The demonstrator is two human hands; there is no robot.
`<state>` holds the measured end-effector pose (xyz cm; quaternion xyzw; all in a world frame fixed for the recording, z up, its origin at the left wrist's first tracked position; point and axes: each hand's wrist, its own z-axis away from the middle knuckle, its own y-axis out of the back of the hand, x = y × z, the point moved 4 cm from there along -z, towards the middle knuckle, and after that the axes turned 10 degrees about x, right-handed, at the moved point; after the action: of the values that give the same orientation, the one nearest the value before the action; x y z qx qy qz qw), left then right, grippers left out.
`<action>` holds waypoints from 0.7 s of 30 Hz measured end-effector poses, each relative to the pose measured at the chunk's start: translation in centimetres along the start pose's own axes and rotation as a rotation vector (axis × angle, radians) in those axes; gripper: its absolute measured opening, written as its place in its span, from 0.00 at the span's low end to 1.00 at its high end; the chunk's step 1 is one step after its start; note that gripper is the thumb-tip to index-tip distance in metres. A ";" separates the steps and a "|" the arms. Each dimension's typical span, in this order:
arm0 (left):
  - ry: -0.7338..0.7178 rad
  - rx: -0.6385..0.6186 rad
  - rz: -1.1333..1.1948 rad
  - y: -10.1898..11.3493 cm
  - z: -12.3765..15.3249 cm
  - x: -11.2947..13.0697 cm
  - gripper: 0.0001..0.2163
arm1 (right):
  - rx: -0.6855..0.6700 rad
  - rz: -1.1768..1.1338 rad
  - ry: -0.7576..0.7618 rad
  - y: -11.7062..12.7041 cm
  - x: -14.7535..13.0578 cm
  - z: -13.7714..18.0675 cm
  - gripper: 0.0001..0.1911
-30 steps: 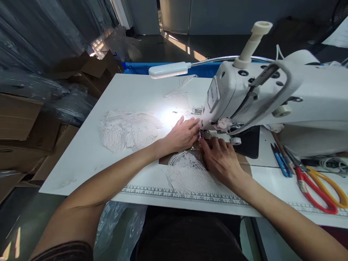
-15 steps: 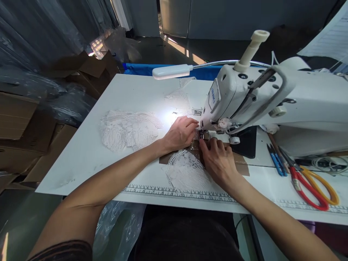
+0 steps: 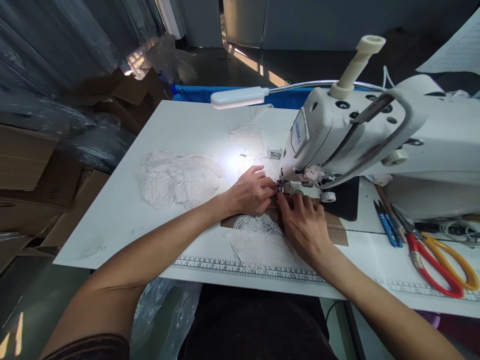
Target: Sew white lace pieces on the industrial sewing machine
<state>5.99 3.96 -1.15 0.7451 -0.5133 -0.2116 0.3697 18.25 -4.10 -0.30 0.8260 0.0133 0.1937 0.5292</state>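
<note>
My left hand (image 3: 253, 191) lies just left of the presser foot (image 3: 286, 187) of a white sewing machine (image 3: 318, 125). Its fingers are drawn together on white lace, their tips partly hidden. Close to the foot on the near side, my right hand (image 3: 304, 217) has its fingers curled down at the edge of the same work, and a ring shows on one finger. A scalloped white lace piece (image 3: 260, 242) spreads from under my hands toward the table's front edge. Brown taped cardboard (image 3: 335, 231) lies flat on the machine bed beneath my hands.
A heap of lace pieces (image 3: 180, 177) lies on the left of the white table (image 3: 123, 220), with more lace (image 3: 246, 136) behind. A lamp (image 3: 238, 97) hangs above. To the right are blue snips (image 3: 388, 225) and red-and-yellow scissors (image 3: 437, 265). Printed ruler (image 3: 258, 272) along the front.
My left hand has shifted slightly down and its fingers have drawn in closer beside the presser foot. My right hand stays nearly in place. The whole view has shifted a little.
</note>
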 end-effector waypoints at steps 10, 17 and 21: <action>0.036 -0.055 -0.077 0.0 0.0 0.0 0.13 | -0.015 -0.102 -0.067 -0.8 0.5 1.0 0.23; 0.146 -0.237 -0.117 1.9 -1.3 -0.2 0.13 | 0.051 -0.430 -0.090 -0.4 2.1 1.6 0.21; 0.434 -0.402 -0.094 4.8 -1.9 2.9 0.15 | 0.209 -0.902 -0.099 4.1 4.6 3.4 0.18</action>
<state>5.46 0.96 3.96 0.7077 -0.3350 -0.1616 0.6007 22.89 -7.83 3.42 0.7949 0.3654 -0.0978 0.4744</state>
